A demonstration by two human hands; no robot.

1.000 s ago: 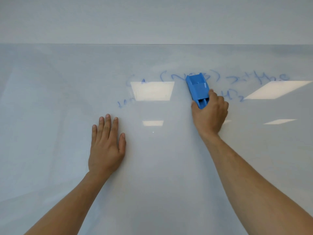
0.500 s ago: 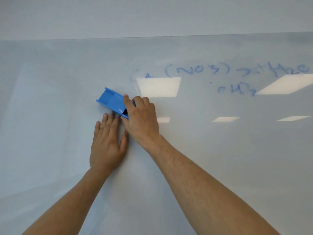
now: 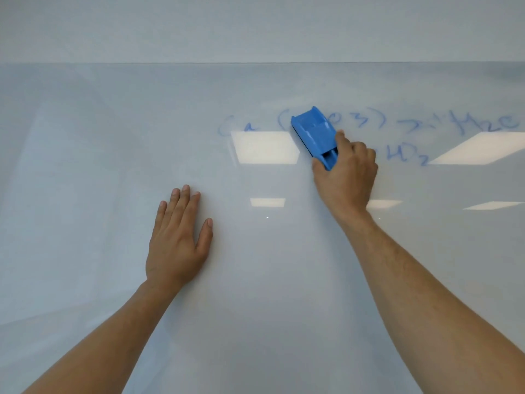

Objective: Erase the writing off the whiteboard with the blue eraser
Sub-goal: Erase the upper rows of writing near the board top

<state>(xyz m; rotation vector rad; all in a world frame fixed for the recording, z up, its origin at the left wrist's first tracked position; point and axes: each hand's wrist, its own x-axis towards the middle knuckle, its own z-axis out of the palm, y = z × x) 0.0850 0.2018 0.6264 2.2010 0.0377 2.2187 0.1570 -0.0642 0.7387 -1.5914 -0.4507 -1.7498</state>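
A glossy whiteboard [image 3: 85,166] fills the view. Faded blue writing [image 3: 454,125] runs along its upper right in two lines. My right hand [image 3: 345,177] grips the near end of the blue eraser [image 3: 314,135], which lies flat on the board and covers the middle of the top line. Letters show to the left of the eraser and to its right. The second line is partly hidden behind my right hand. My left hand [image 3: 177,240] rests flat on the board with straight fingers, lower left of the eraser and apart from it.
Ceiling lights reflect as bright rectangles [image 3: 264,147] on the board. The board's top edge [image 3: 255,63] meets a plain wall above.
My right hand has swept the eraser from the left, just above my left hand, back up and to the right onto the top line of writing. My left hand has stayed put.
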